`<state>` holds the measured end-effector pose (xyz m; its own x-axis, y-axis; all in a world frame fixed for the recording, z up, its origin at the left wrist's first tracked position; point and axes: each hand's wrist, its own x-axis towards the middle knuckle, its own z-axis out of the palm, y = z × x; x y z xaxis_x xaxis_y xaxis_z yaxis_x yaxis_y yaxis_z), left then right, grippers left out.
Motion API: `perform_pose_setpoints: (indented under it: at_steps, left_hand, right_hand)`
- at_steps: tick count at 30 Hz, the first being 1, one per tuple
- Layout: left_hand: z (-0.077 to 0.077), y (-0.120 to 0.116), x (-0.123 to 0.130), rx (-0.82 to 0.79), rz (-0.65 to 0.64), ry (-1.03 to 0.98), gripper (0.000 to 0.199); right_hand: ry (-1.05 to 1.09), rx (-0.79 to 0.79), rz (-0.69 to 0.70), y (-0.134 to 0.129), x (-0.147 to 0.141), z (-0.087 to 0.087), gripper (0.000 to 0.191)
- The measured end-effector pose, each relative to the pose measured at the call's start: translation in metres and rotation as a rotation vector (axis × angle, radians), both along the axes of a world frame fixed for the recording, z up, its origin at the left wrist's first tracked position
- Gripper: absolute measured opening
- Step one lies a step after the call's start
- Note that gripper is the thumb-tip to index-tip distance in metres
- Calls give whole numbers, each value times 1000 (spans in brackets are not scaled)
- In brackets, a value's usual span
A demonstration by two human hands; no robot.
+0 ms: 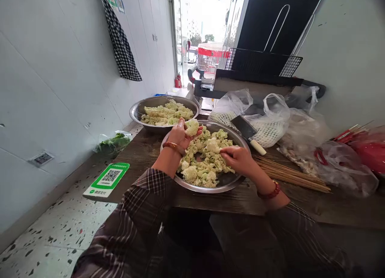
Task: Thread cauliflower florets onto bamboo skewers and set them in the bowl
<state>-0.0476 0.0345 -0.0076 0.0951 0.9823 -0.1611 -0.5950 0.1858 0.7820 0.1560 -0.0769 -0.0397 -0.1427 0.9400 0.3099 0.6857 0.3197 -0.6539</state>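
A steel bowl (207, 189) full of cauliflower florets (200, 175) stands on the dark wooden table in front of me. My left hand (179, 135) is closed around a cauliflower floret (191, 127) above the bowl's left rim. Over the bowl's right side, my right hand (237, 160) pinches another floret (213, 145) by its stem, the head pointing left. The two florets are apart. Behind and to the left is a second steel bowl (134, 111) with skewered cauliflower (168, 111) in it.
Bamboo skewers (291, 174) lie right of the near bowl, with a cleaver (245, 127) behind them. Plastic bags (267, 121) line the table's back and right. A green QR-code card (110, 178) lies at the left edge. Bagged greens (116, 142) sit by the wall.
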Motion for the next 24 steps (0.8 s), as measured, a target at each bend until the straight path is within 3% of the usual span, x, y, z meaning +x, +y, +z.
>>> perform_pose_setpoints:
  at_steps: [5,11,16,20,24]
  left_hand:
    - [2,1,2,-5,25,-6,13]
    - [2,0,6,99,-56,23,14]
    - [-2,-4,5,165,-111,87,20]
    - [-4,-7,4,239,-180,130,36]
    - [-7,-10,4,285,-245,162,48]
  right_hand:
    - [-16,-215,84,12,-2,-5,32]
    - [-281,24,-69,20,31,-9,27]
    - [-354,247,-373,30,86,-16,37]
    - [-535,186,-440,39,121,-36,38]
    - [-642,71,-466,43,130,-56,48]
